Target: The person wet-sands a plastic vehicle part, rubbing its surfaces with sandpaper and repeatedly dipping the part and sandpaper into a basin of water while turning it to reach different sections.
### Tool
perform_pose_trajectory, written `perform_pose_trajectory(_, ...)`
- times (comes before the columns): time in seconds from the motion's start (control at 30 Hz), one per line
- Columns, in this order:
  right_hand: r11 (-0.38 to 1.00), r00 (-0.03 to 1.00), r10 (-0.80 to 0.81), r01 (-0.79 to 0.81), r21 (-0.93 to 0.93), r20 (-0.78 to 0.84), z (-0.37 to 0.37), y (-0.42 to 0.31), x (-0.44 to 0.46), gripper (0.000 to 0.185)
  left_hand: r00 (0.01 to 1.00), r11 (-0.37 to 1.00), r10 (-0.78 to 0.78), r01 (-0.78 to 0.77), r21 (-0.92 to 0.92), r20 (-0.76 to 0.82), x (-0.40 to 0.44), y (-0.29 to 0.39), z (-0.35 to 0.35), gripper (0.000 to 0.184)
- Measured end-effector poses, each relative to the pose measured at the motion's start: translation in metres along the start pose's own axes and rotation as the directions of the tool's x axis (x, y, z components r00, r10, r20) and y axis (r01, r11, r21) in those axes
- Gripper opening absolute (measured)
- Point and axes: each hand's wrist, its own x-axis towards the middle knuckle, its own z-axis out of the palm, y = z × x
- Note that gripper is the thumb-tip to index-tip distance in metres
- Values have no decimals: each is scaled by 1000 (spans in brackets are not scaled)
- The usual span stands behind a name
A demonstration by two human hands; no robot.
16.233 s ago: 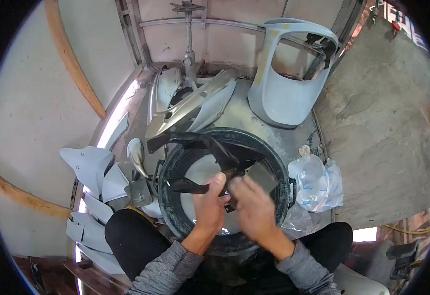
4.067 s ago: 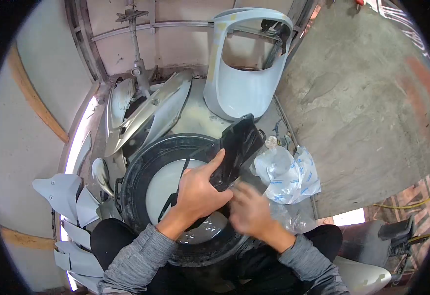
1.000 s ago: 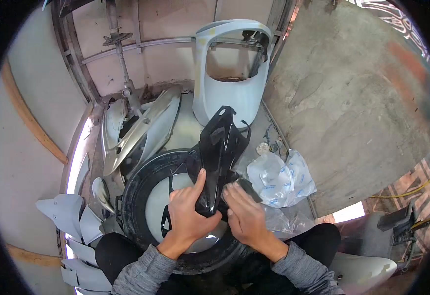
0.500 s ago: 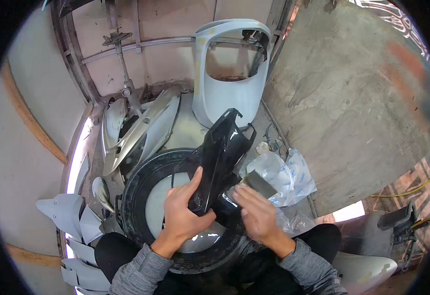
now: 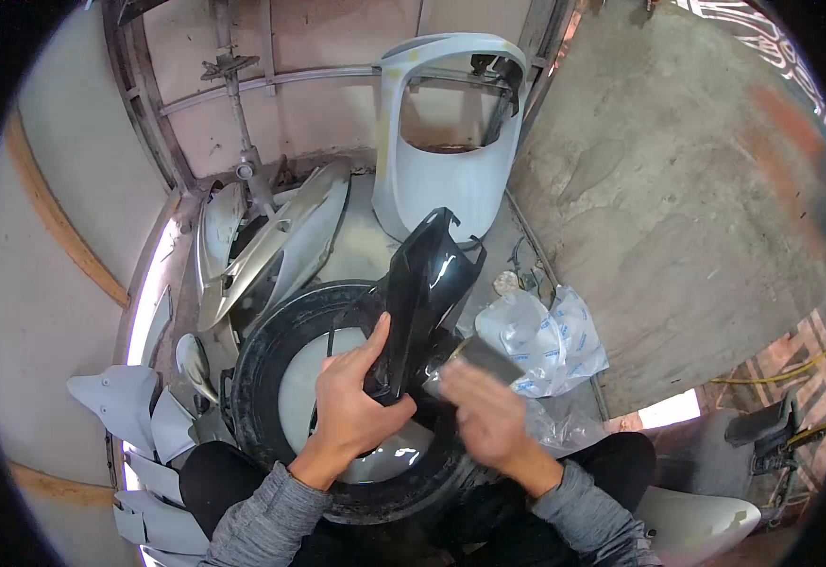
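Observation:
A glossy black plastic motorbike panel (image 5: 429, 277) tilts upward over a black tub (image 5: 260, 397) of cloudy water (image 5: 305, 389). My left hand (image 5: 351, 402) grips the panel's lower end, thumb lying along its side. Smeared by motion, my right hand (image 5: 488, 411) is closed on a grey-green sheet that looks like sandpaper (image 5: 491, 361), beside the panel's lower right part. My fingers hide where the sheet meets the panel.
Behind the tub stands a pale grey fairing (image 5: 446, 194) with a large opening. Silvery body panels (image 5: 285, 246) lean at the left, near several grey pieces (image 5: 122, 402). Clear plastic bags (image 5: 554, 340) lie right of the tub, below a large board (image 5: 668, 208).
My right hand has shifted slightly left with the sheet and is now more blurred. My left hand and the black panel hold nearly the same place.

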Motion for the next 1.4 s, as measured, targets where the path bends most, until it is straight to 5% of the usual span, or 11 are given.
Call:
perform_pose_trajectory(0.07,968,965,249,-252,-20,-84,-4,26,2,32,1000,1000,-8,8,-25,4,1,1,-1,88)
perform_pose_trajectory(0.23,999,999,35,-34,-28,17,1,-6,-1,32,999,995,-29,32,-91,35,3,-1,-3,86)
perform_pose_trajectory(0.33,960,960,278,-278,-3,-42,0,21,-3,35,1000,999,-20,20,-49,10,0,-5,-4,85)
perform_pose_trajectory(0.47,996,993,-12,23,-89,116,11,-9,-2,34,999,999,-17,18,-35,33,3,-7,-4,83)
perform_pose_trajectory(0.57,975,974,222,-221,-10,37,6,32,-3,38,999,998,-38,39,-45,36,3,-7,-6,82)
perform_pose_trajectory(0.67,992,995,-17,29,-121,97,13,0,8,44,999,996,-42,44,-78,34,7,-6,-6,80)
perform_pose_trajectory(0.93,994,975,70,-50,-102,209,24,-10,8,42,993,995,-103,102,10,60,9,-8,-7,77)
perform_pose_trajectory(0.97,965,936,-159,214,-150,316,25,-13,4,45,993,995,-102,101,10,56,10,-9,-6,77)
perform_pose_trajectory(1.13,981,962,46,6,-192,268,22,6,6,48,963,970,-242,238,48,118,11,-2,-11,78)
perform_pose_trajectory(1.23,914,857,-216,346,-212,467,30,-17,-5,47,940,951,-308,305,42,148,13,-9,-9,81)
perform_pose_trajectory(1.4,963,908,-26,135,-233,417,23,-4,3,52,952,958,-288,287,21,104,16,-16,-5,82)
